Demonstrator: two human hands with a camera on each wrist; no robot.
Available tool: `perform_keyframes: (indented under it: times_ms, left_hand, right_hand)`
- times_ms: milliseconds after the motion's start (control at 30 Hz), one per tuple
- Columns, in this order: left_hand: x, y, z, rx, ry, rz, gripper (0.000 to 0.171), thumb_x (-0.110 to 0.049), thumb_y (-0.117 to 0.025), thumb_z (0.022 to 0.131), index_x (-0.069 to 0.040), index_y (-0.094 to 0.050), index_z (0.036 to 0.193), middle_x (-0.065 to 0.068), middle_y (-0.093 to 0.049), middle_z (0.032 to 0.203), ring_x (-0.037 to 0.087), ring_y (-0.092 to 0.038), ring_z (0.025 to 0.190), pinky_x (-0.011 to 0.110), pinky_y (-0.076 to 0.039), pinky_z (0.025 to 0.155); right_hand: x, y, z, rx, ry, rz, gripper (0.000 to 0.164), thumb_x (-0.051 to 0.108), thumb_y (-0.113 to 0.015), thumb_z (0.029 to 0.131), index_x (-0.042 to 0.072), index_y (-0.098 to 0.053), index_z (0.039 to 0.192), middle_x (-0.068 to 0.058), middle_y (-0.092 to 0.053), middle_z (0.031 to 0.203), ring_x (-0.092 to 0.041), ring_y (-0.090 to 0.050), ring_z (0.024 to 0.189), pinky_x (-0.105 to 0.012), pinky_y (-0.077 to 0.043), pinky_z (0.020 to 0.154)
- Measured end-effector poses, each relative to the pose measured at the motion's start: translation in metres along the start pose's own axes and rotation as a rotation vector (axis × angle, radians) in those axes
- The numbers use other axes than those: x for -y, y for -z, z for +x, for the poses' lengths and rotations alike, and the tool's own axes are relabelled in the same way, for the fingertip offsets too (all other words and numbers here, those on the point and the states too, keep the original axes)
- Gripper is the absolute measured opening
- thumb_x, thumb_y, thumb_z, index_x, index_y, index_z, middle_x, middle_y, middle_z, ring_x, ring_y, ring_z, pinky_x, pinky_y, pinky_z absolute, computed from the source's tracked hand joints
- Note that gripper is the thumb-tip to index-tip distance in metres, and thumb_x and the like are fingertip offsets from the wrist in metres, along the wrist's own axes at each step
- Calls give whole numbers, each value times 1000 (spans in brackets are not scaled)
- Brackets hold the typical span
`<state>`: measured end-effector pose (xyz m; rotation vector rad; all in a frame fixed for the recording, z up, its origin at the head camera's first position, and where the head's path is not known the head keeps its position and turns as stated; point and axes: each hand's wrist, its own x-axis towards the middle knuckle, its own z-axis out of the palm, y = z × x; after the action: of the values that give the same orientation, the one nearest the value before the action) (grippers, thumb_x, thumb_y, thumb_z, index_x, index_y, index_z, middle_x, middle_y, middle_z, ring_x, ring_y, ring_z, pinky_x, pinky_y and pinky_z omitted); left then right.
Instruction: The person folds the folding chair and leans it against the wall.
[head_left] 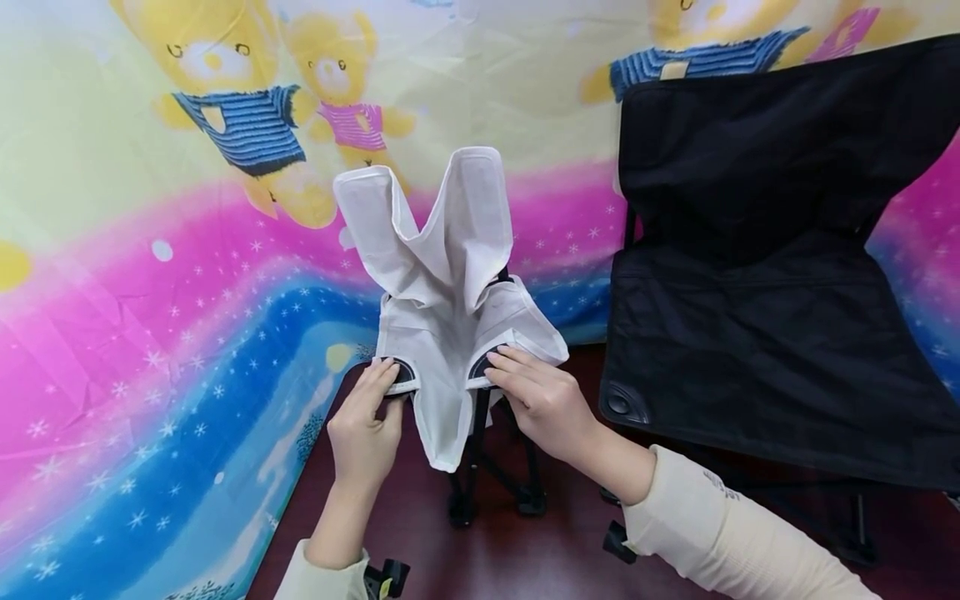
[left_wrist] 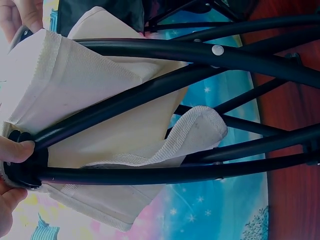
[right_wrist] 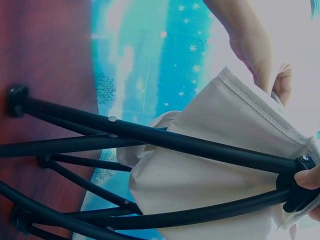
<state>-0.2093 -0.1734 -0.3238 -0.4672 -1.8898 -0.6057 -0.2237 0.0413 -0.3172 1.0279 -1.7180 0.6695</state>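
A small white folding chair (head_left: 448,325) stands half folded on the dark red table, its fabric sagging in a deep crease between two raised back corners. My left hand (head_left: 366,429) pinches the black front corner on the left. On the opposite front corner, my right hand (head_left: 546,404) grips another black piece. In the left wrist view, the left thumb (left_wrist: 19,150) presses a black plastic joint (left_wrist: 25,167) where two tubes meet. The right thumb (right_wrist: 309,178) lies on a similar joint (right_wrist: 295,187) in the right wrist view. Crossed black tubes (right_wrist: 200,147) run below the fabric.
A larger black folding chair (head_left: 757,333) stands unfolded to the right, close to the right forearm. Behind hangs a colourful cloth (head_left: 225,267) printed with bears and snowflakes. The dark red tabletop (head_left: 525,558) lies under both chairs.
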Motion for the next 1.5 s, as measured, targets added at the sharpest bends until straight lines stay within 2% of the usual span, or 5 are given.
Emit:
perform_keyframes:
  times_ms: [367,867,1133,1500]
  left_hand:
    - [-5,-3,2,37,34,-14,26,6,-66,67,4,-66,93,13,-63,97,28,-56,95,37,-43,81]
    - [-6,-7,6,50,28,-20,27,5,-66,68,3,-66,94,12,-62,98,27,-56,96,37,-43,82]
    - [-6,-9,8,47,23,-31,27,6,-66,68,3,-66,95,12,-62,99,24,-56,97,36,-42,84]
    - [-5,-10,8,39,21,-48,27,6,-66,67,3,-66,94,12,-63,98,24,-56,97,35,-41,85]
  right_hand:
    - [0,1,2,8,-20,-4,25,-11,-63,64,-1,-67,86,-14,-63,94,-24,-58,91,-32,-45,79]
    - [-1,-1,5,12,-24,-11,24,-11,-62,66,-1,-67,86,-14,-63,94,-24,-58,92,-32,-45,80]
    - [-2,-5,7,-7,-13,-9,25,-13,-63,63,-2,-67,85,-14,-63,93,-24,-59,91,-32,-46,78]
    - [-1,-6,8,22,-31,-18,24,-10,-65,64,-1,-67,86,-13,-63,93,-23,-58,93,-31,-44,82]
